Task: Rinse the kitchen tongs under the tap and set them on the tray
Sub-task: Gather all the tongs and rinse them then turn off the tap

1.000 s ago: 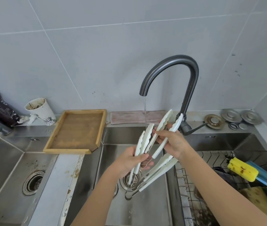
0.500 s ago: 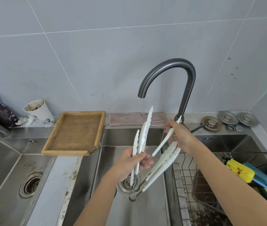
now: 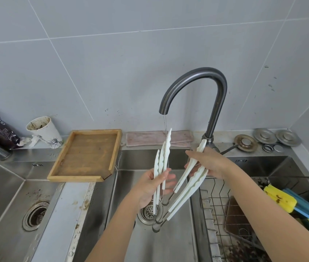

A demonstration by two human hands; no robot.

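Observation:
Several white kitchen tongs (image 3: 162, 163) with steel hinge ends are held spread open over the middle sink basin (image 3: 168, 246). My left hand (image 3: 154, 186) grips the left arms, whose tips point up into a thin stream of water from the dark curved tap (image 3: 197, 80). My right hand (image 3: 209, 163) holds the right arms (image 3: 191, 190) out toward the tap's base. The wooden tray (image 3: 87, 154) sits at the back left of the basin, with nothing on it.
A second sink with a drain (image 3: 34, 215) lies at the left. A wire rack (image 3: 231, 214) with yellow and blue sponges (image 3: 286, 199) is on the right. A dirty white cup (image 3: 43, 131), a pink cloth (image 3: 146, 138) and metal drain parts (image 3: 263, 138) line the back ledge.
The tongs have been spread wider apart. My right hand moved right toward the tap's base, and the left arms swung upright under the thinner water stream.

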